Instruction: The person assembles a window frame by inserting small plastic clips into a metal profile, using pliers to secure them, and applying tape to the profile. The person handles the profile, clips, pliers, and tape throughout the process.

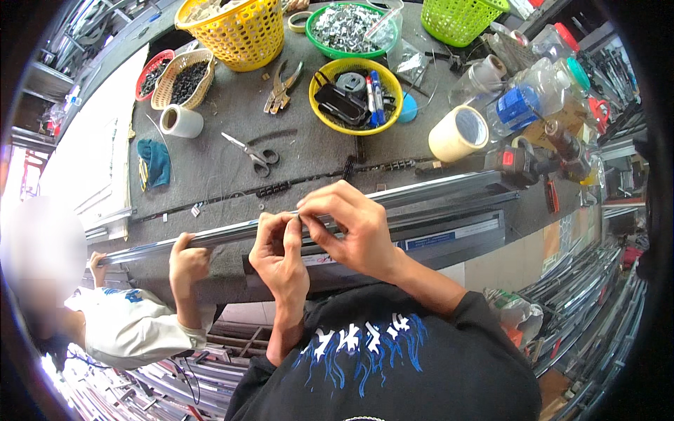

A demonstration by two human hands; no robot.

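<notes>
A long silvery metal rail (435, 188) lies along the front edge of the grey workbench (309, 147). My left hand (279, 254) and my right hand (349, 226) meet at its middle, fingertips pinched together on the rail's top edge; whether a small part sits between them is too small to tell. At the rail's left end, another person's hand (188, 258) grips it, and that person in a pale shirt (126, 326) sits low at the left.
On the bench: scissors (254, 153), pliers (282, 88), tape rolls (460, 133) (181, 121), a yellow bowl of tools (357, 95), a green bowl of metal parts (347, 28), yellow and green baskets (235, 31) (460, 17), plastic bottles (526, 91), a drill (540, 158). Metal profiles are stacked at the lower right (597, 309).
</notes>
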